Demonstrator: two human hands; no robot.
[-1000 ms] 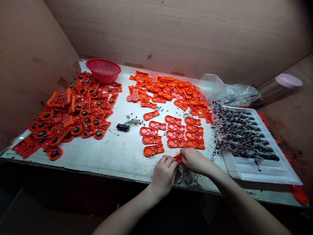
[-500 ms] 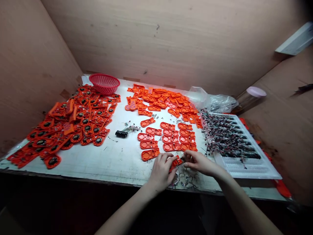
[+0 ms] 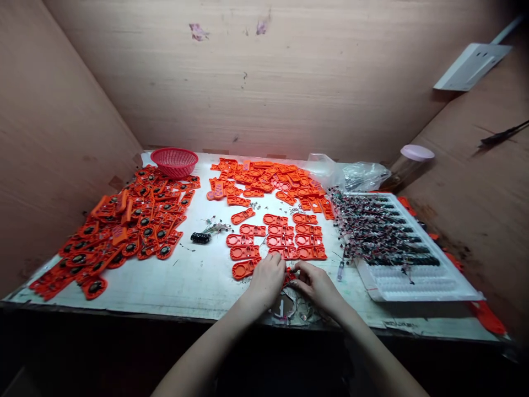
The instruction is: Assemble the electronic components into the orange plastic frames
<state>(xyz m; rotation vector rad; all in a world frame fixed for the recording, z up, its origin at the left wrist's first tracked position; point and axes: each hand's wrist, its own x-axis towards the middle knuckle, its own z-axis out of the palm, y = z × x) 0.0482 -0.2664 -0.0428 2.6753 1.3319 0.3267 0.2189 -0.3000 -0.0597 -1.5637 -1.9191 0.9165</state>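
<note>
My left hand [image 3: 266, 280] is closed around an orange plastic casing [image 3: 290, 274] near the table's front edge, and it hides much of that piece. From the right, my right hand [image 3: 314, 284] pinches at the casing's near end, fingertips touching it. Whether a small part sits between those fingertips is too small to tell. Just beyond the hands, several similar open orange casings [image 3: 309, 241] lie in columns, hollow side up. Below the fingers, a worn patch [image 3: 285, 309] with a round hole-like shape marks the table edge.
Orange casings with round dark parts [image 3: 144, 231] are heaped left, beside a red basket [image 3: 176, 161]. More casings [image 3: 268, 175] lie at the back. A black part with wires [image 3: 200, 237] lies mid-table. On the right are a white tray [image 3: 430, 289] of wired parts and a screwdriver [image 3: 340, 270].
My right hand has moved left, up against the casing in my left hand. The camera view has tilted up a little, showing more of the back wall. The laid-out casings keep their arrangement.
</note>
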